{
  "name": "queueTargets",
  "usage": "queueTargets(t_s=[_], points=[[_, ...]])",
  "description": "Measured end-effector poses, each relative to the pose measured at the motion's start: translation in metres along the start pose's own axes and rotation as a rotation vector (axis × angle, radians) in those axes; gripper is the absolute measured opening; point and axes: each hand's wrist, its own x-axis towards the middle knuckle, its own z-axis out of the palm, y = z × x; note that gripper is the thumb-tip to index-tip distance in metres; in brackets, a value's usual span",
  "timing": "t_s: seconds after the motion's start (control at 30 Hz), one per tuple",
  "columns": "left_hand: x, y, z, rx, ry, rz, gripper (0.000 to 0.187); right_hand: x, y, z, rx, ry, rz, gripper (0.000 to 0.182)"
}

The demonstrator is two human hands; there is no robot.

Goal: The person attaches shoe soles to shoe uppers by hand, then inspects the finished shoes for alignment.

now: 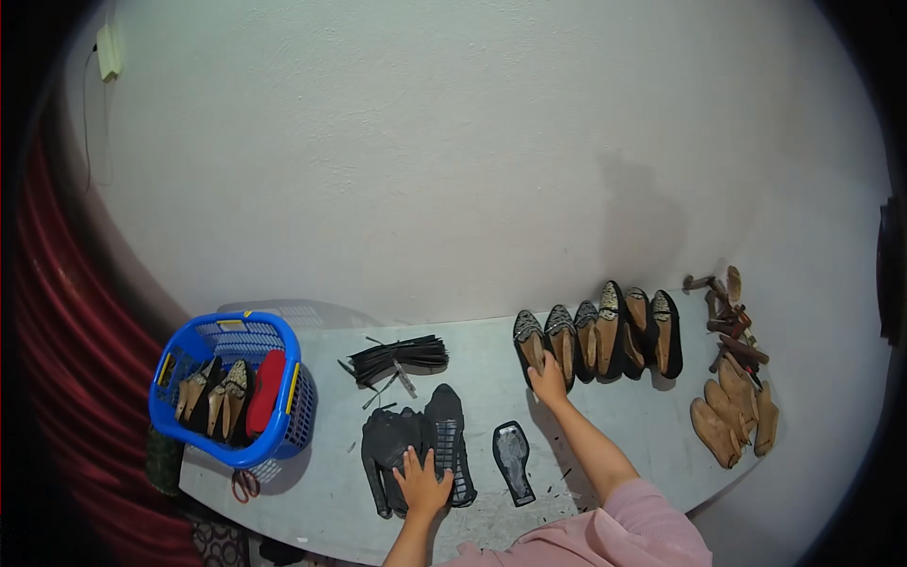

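My left hand (425, 484) lies with spread fingers on a pile of black shoe soles (389, 437). A black sole with a ridged pattern (452, 463) is beside it. My right hand (546, 382) is closed around the back part of a black flat shoe (527, 333) with a speckled toe, at the left end of a row. Several similar shoes (611, 326) stand to its right. Between my arms lies a single black sole (512, 463) with a grey, shiny middle.
On the left stands a blue basket (291, 402) holding shoes and a red item (265, 392). Scissors (245, 485) lie below it. A bundle of black strips (402, 359) sits mid-table. At the right are wooden shoe lasts (715, 430) and hand tools (742, 348). A wall rises behind.
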Motion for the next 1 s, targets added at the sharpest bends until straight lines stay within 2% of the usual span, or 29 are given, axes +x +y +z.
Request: queueTargets(t_s=[0.17, 0.23, 0.3, 0.4, 0.5, 0.6, 0.7, 0.73, 0.83, 0.87, 0.9, 0.97, 1.0], points=[[-0.002, -0.002, 0.002, -0.039, 0.066, 0.012, 0.065, 0.022, -0.006, 0.038, -0.485, -0.043, 0.022, 0.039], [-0.004, -0.003, -0.006, -0.115, 0.069, -0.002, 0.063, 0.030, -0.002, 0.038, -0.405, -0.016, 0.095, 0.027], [-0.003, -0.015, -0.005, -0.251, 0.082, 0.002, 0.062, 0.029, -0.009, 0.020, -0.396, -0.045, 0.105, 0.024], [-0.009, -0.025, -0.014, -0.429, 0.150, 0.020, 0.057, 0.029, -0.006, -0.002, -0.139, 0.006, 0.117, 0.015], [-0.022, -0.027, -0.024, -0.522, 0.235, 0.066, 0.050, 0.021, 0.008, -0.013, 0.161, -0.071, 0.082, 0.015], [-0.030, -0.017, -0.040, -0.647, 0.292, 0.118, 0.039, -0.019, -0.026, -0.036, 0.400, -0.207, 0.083, 0.014], [-0.036, -0.012, -0.045, -0.929, 0.079, -0.010, 0.038, -0.073, -0.087, -0.063, 0.557, -0.319, 0.085, 0.015], [-0.030, -0.027, -0.016, -1.184, -0.076, -0.007, 0.047, -0.092, -0.112, -0.073, 0.584, -0.354, 0.100, 0.014], [-0.042, -0.016, -0.052, -1.621, -0.365, -0.082, 0.070, -0.151, -0.166, -0.084, 0.690, -0.427, 0.134, 0.011], [-0.044, -0.011, -0.069, -1.723, -0.480, -0.122, 0.091, -0.170, -0.177, -0.082, 0.714, -0.449, 0.099, 0.011], [-0.043, -0.012, -0.075, -1.904, -0.507, -0.077, 0.093, -0.191, -0.184, -0.071, 0.724, -0.388, -0.100, 0.009], [-0.044, -0.017, -0.085, -2.265, -0.545, 0.020, 0.097, -0.230, -0.201, -0.054, 0.671, -0.450, -0.157, 0.012], [-0.042, -0.019, -0.090, -2.310, -0.422, -0.061, 0.095, -0.248, -0.213, -0.046, 0.624, -0.498, -0.221, 0.013]])
